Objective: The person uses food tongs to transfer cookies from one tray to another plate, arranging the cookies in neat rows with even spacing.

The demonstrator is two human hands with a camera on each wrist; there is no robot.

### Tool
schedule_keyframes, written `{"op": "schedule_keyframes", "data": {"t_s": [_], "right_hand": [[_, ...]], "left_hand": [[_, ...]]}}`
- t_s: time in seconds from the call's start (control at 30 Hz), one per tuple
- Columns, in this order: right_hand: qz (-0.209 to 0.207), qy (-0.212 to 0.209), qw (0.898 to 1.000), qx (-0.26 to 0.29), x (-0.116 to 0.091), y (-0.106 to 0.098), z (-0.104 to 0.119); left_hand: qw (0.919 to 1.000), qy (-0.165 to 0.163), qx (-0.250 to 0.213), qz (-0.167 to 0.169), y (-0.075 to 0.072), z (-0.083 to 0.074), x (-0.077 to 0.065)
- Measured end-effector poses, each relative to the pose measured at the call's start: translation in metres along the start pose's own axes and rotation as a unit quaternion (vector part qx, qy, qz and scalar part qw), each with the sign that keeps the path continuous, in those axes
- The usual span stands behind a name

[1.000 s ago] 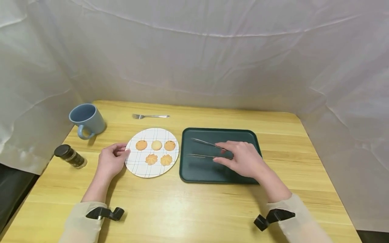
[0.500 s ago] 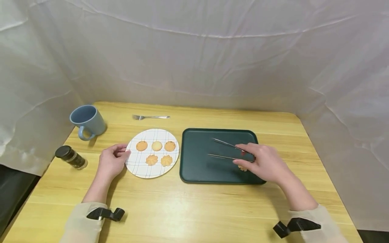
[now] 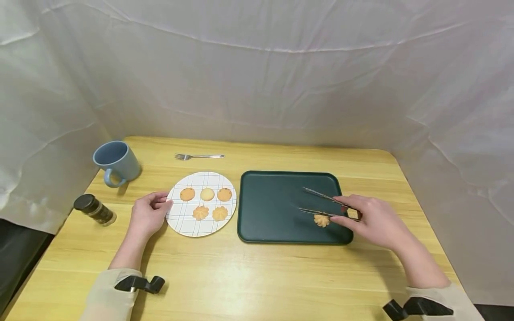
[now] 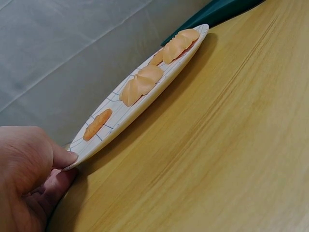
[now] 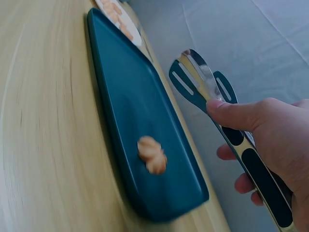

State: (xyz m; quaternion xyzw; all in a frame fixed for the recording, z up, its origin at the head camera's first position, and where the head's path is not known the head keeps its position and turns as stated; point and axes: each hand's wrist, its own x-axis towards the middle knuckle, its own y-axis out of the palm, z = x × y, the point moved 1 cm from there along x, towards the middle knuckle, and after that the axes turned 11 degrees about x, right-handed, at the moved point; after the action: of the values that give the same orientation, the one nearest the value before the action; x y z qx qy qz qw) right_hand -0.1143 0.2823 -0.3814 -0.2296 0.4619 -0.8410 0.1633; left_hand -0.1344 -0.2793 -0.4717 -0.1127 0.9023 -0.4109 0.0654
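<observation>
In the head view my left hand (image 3: 149, 215) pinches the left rim of a round white plate (image 3: 181, 217) with a blue line pattern. Several cookies (image 3: 207, 194) lie on it in two rows; the left wrist view has my thumb (image 4: 64, 157) on top of the rim. My right hand (image 3: 375, 221) holds metal tongs (image 5: 263, 186) over the right end of a dark green tray (image 3: 277, 209). The tongs' arms are spread, with nothing between their tips. One swirled cookie (image 5: 153, 155) lies on the tray's right part, partly overlapped by the tongs in the head view.
Behind the plate lies a fork (image 3: 199, 156). A blue mug (image 3: 122, 162) and a black-capped spice jar (image 3: 95, 209) stand at the table's left edge. Pale curtains (image 3: 257, 89) hang round the wooden table (image 3: 241, 276).
My right hand has moved right with the tongs, from mid-tray to the tray's right end, uncovering the cookie there. The left hand stays at the plate's rim.
</observation>
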Motion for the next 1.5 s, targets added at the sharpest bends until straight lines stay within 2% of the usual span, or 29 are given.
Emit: {"op": "schedule_keyframes", "data": {"t_s": [0.43,0.7,0.83,1.03,1.5], "right_hand": [[0.014,0.025,1.000,0.002,-0.027,-0.003,-0.034],[0.060,0.103,0.993,0.001,-0.040,0.000,-0.044],[0.078,0.124,0.989,0.000,-0.043,0.001,-0.047],[0.086,0.120,0.989,0.005,-0.044,0.003,-0.049],[0.065,0.080,0.995,0.000,-0.041,0.010,-0.051]], "left_hand": [[1.0000,-0.002,-0.002,0.001,0.001,0.002,-0.001],[0.9999,-0.007,-0.005,0.005,0.001,0.002,-0.001],[0.9999,-0.008,-0.004,0.005,0.001,0.002,-0.001],[0.9999,-0.012,-0.002,0.005,0.001,0.002,-0.001],[1.0000,-0.007,-0.005,0.001,0.001,0.001,0.000]]}}
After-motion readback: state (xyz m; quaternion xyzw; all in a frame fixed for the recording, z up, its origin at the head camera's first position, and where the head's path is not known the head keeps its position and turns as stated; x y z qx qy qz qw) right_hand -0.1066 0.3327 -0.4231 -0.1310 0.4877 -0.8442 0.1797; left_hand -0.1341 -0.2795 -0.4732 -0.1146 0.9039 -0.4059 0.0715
